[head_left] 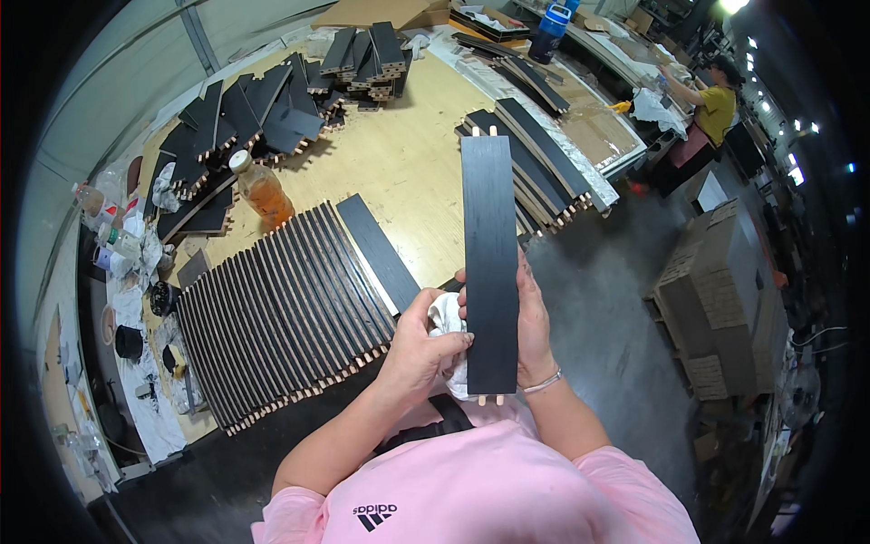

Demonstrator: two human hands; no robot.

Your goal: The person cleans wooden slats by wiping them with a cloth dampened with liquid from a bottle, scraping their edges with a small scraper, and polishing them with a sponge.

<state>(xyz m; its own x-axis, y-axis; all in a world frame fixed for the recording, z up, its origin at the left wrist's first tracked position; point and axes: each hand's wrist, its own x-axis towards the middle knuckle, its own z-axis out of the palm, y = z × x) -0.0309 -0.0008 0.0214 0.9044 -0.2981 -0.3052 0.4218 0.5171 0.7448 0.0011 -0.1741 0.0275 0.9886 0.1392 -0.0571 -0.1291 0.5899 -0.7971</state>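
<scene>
A pale yellow table (412,168) spreads beyond both hands and to the left of the left hand; grey floor (598,299) lies right of the right hand, with cartons (725,299) farther out. Lights hang in the dark room beyond, and one co-worker (714,113) stands far ahead of the right hand.

One black board (489,263) stands between the hands, two pegs showing at each end. The left hand (417,340) grips its left edge and one white cloth (444,317); the right hand (533,322) is held long and fairly straight against its right edge. Beside the left hand lie one flat board (379,245) and a row (281,317) of over twenty on edge. Past these stands one amber bottle (263,190); beyond the right hand, one blue jug (548,36).
</scene>
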